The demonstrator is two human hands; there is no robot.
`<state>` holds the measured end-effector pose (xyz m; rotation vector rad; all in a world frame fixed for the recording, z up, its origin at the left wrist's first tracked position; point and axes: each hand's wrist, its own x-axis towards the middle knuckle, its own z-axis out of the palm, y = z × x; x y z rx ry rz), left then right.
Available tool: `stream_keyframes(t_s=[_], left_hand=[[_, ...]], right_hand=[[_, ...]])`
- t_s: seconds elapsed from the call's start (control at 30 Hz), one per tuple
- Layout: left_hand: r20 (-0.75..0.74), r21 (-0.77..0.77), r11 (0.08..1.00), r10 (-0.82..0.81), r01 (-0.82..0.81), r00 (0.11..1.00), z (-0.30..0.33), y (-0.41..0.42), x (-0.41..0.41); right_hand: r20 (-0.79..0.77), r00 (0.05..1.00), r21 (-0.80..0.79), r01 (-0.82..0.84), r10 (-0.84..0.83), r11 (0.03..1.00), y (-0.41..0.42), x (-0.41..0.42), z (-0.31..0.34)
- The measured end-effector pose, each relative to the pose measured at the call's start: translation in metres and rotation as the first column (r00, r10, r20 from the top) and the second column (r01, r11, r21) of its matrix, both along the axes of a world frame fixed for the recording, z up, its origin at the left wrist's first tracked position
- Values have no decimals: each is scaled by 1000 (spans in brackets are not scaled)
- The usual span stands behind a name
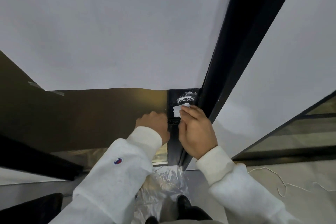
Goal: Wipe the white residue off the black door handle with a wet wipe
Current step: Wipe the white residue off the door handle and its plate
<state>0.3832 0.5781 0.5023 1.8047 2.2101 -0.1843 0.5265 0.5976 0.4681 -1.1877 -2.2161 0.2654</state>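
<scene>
The black door handle plate runs down the door's edge in the middle of the view. Smears of white residue cover its upper part. My right hand presses a white wet wipe against the plate just below the smears; only a small corner of the wipe shows past my fingertips. My left hand rests against the door at the plate's left edge, fingers curled, and part of the handle between my hands is hidden.
A black door frame rises diagonally to the right of the handle. White paper masks the glass door above. Clear plastic sheeting covers the floor by my shoes. A loose white string lies on the floor at right.
</scene>
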Motion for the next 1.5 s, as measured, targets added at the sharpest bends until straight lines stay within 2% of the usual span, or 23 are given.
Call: stream_keyframes(t_s=[0.07, 0.23, 0.5, 0.63, 0.7, 0.77, 0.83, 0.93, 1.17, 1.37, 1.5], left_hand=[[38, 14, 1000, 20, -20, 999, -2, -1, -1], [36, 49, 998, 43, -45, 998, -3, -3, 1], [60, 41, 990, 136, -138, 989, -7, -2, 7], [249, -67, 964, 265, -256, 932, -26, -2, 14], [279, -74, 958, 287, -277, 916, -33, 0, 18], [227, -39, 962, 272, -271, 935, -33, 1, 17], [106, 53, 973, 219, -226, 970, -25, 1, 11], [-26, 124, 982, 144, -139, 989, -15, 0, 4], [91, 73, 985, 148, -155, 985, -24, -5, 9], [-92, 100, 994, 42, -32, 995, -10, -1, 0], [-75, 23, 999, 32, -31, 997, -8, 8, 0]], right_hand=[[7, 1000, -5, -10, 10, 1000, 1, 1, 3], [-111, 994, -7, 18, -19, 1000, 2, 14, 2], [-42, 998, -83, 34, -38, 996, 23, 18, 11], [-11, 1000, -101, -2, 1, 995, 26, 21, 13], [53, 998, -116, -22, 29, 993, 26, 13, 14], [119, 993, -148, 3, 15, 989, 27, 6, 13], [123, 992, -152, 6, 13, 988, 27, 5, 12], [-31, 999, -139, -21, 17, 990, 26, 10, 13], [-131, 986, -154, 81, -102, 985, 25, 5, 11], [-28, 983, -118, 179, -183, 977, 20, -6, 12], [49, 975, -110, 222, -218, 969, 18, -6, 15]])
